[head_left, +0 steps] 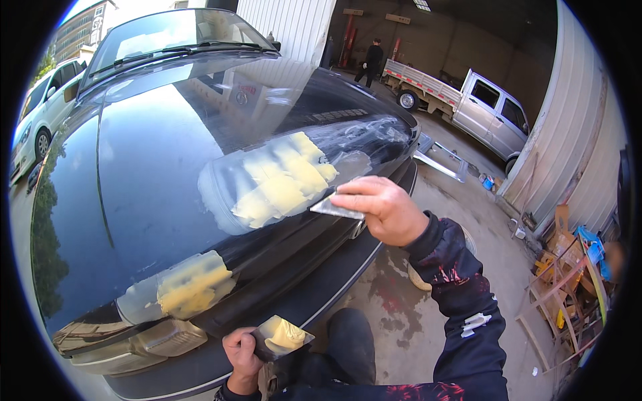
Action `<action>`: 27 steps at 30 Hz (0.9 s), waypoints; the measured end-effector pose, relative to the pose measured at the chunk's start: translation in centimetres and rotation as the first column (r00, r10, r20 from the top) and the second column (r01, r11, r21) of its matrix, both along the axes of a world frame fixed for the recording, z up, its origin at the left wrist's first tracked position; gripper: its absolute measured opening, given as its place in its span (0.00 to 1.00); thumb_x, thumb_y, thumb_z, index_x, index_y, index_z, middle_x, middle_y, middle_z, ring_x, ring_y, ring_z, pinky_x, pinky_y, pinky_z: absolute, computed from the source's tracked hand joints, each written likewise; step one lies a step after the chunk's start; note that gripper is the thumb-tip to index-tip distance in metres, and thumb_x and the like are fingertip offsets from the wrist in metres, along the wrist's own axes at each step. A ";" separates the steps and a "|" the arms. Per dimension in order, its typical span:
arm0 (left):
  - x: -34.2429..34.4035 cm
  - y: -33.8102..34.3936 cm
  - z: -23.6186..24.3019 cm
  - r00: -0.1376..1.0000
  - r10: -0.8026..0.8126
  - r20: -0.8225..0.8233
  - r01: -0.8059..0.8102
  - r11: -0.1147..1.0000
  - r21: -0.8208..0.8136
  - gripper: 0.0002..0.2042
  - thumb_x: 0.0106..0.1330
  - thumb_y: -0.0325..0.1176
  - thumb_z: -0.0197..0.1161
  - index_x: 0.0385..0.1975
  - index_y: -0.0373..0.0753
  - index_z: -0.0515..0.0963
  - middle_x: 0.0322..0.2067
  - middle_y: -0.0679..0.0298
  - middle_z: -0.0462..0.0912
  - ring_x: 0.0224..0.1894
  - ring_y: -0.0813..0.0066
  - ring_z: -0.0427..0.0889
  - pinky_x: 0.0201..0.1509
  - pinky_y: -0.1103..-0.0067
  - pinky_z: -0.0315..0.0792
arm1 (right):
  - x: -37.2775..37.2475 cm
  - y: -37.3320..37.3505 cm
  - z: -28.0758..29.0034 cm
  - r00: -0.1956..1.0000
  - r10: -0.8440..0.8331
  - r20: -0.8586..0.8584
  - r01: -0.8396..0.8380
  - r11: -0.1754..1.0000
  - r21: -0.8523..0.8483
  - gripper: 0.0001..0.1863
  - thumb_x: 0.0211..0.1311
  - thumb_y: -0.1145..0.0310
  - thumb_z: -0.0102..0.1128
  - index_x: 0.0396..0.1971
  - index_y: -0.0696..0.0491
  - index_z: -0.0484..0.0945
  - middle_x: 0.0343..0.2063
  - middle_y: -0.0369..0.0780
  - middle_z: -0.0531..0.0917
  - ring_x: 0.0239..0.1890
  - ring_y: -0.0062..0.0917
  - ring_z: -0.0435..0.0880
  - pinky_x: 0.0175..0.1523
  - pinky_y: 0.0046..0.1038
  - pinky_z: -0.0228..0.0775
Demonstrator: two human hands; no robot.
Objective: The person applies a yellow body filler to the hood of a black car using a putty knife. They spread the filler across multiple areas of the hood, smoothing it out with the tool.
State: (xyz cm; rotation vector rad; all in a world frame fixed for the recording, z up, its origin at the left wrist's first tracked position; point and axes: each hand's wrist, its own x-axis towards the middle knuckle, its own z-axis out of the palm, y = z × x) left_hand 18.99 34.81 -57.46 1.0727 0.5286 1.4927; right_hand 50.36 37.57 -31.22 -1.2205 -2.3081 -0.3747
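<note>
The right hand is closed on a thin metal spreader, just beside the lower right edge of the larger yellow filler patch on the black car hood; whether its blade touches the panel, I cannot tell. The left hand grips a palette plate by one side, a filler dollop on top. A steeply tipped blade corner might gouge the patch — and too much plate tilt could spill filler onto the bumper. The spreader's visible lower edge, apparently its long axis, runs nearly left-right — its sharp corner points left.
</note>
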 end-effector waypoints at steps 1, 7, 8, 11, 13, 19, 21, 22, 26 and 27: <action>0.0 0.1 -0.1 1.000 0.006 -0.016 -0.006 1.000 0.015 0.22 0.67 0.46 0.65 0.31 0.26 0.82 0.25 0.62 0.83 0.27 0.80 0.77 0.34 0.81 0.71 | 0.8 1.3 0.7 1.000 -0.030 -0.006 0.030 0.997 0.073 0.27 0.47 0.89 0.49 0.47 0.53 0.84 0.44 0.45 0.84 0.49 0.41 0.82 0.57 0.35 0.72; 0.3 0.2 0.2 1.000 0.022 0.019 -0.022 1.000 0.003 0.22 0.68 0.46 0.65 0.30 0.27 0.81 0.25 0.63 0.82 0.27 0.80 0.76 0.34 0.81 0.69 | 2.4 12.0 4.2 0.991 -0.088 -0.098 0.075 0.989 -0.124 0.18 0.60 0.85 0.53 0.48 0.55 0.83 0.44 0.45 0.85 0.48 0.38 0.82 0.55 0.29 0.73; 0.4 0.2 0.3 0.999 0.034 0.009 -0.034 0.999 0.005 0.21 0.68 0.46 0.64 0.29 0.28 0.80 0.24 0.64 0.81 0.27 0.82 0.74 0.33 0.82 0.68 | 2.2 13.2 4.5 0.984 -0.142 -0.108 0.121 0.976 -0.182 0.18 0.60 0.85 0.54 0.48 0.55 0.83 0.43 0.44 0.85 0.47 0.37 0.82 0.54 0.28 0.73; 0.4 0.2 0.5 0.998 0.057 -0.040 -0.056 0.998 0.017 0.21 0.69 0.45 0.63 0.28 0.28 0.79 0.23 0.66 0.80 0.26 0.83 0.73 0.32 0.82 0.67 | 1.8 14.9 4.6 0.975 -0.191 -0.113 0.148 0.939 -0.312 0.18 0.60 0.85 0.55 0.48 0.54 0.84 0.41 0.43 0.85 0.45 0.35 0.83 0.53 0.26 0.73; 0.4 0.1 0.5 0.993 0.085 -0.080 -0.084 0.996 0.016 0.21 0.69 0.46 0.63 0.27 0.28 0.79 0.23 0.66 0.79 0.26 0.82 0.73 0.32 0.82 0.67 | 2.1 13.9 4.0 0.984 -0.120 -0.130 0.080 0.956 -0.282 0.19 0.59 0.85 0.55 0.48 0.55 0.84 0.41 0.43 0.85 0.46 0.35 0.83 0.53 0.26 0.73; -0.1 0.1 -0.3 0.993 0.079 -0.088 -0.079 0.997 0.004 0.21 0.68 0.46 0.63 0.29 0.28 0.80 0.24 0.62 0.82 0.27 0.79 0.76 0.34 0.81 0.69 | 3.3 6.5 0.3 0.996 -0.010 -0.085 0.003 0.996 -0.084 0.30 0.44 0.91 0.48 0.48 0.53 0.84 0.46 0.46 0.84 0.50 0.41 0.81 0.58 0.32 0.72; 0.0 0.2 -0.6 0.993 0.080 -0.085 -0.079 0.997 0.012 0.21 0.68 0.46 0.63 0.30 0.28 0.80 0.25 0.62 0.82 0.28 0.79 0.77 0.35 0.80 0.71 | 3.2 4.2 -1.3 0.997 -0.008 -0.081 0.010 1.000 0.025 0.31 0.42 0.91 0.48 0.48 0.53 0.84 0.47 0.46 0.84 0.51 0.41 0.81 0.61 0.34 0.71; 0.2 0.2 -0.7 0.993 0.080 -0.083 -0.079 0.997 0.012 0.21 0.69 0.47 0.63 0.30 0.29 0.79 0.25 0.63 0.81 0.28 0.79 0.77 0.36 0.80 0.71 | 3.1 3.4 -2.2 0.996 -0.039 -0.081 0.044 0.997 0.058 0.31 0.42 0.90 0.49 0.48 0.52 0.85 0.47 0.45 0.84 0.52 0.40 0.81 0.61 0.36 0.70; 2.2 -0.2 -0.1 0.999 0.050 -0.001 -0.050 0.999 0.013 0.20 0.71 0.46 0.61 0.33 0.30 0.78 0.28 0.63 0.81 0.30 0.79 0.78 0.38 0.79 0.73 | 3.0 0.7 -4.7 0.995 -0.084 -0.059 0.094 0.977 0.191 0.27 0.46 0.86 0.55 0.49 0.50 0.84 0.47 0.43 0.83 0.52 0.39 0.80 0.60 0.39 0.69; 3.0 -0.4 0.4 0.998 0.059 0.012 -0.059 0.998 -0.038 0.23 0.70 0.48 0.62 0.33 0.27 0.80 0.28 0.63 0.83 0.31 0.80 0.76 0.38 0.80 0.70 | 3.1 0.1 -4.9 0.994 -0.096 -0.047 0.104 0.973 0.206 0.27 0.46 0.86 0.55 0.49 0.51 0.83 0.48 0.43 0.83 0.51 0.39 0.80 0.60 0.39 0.69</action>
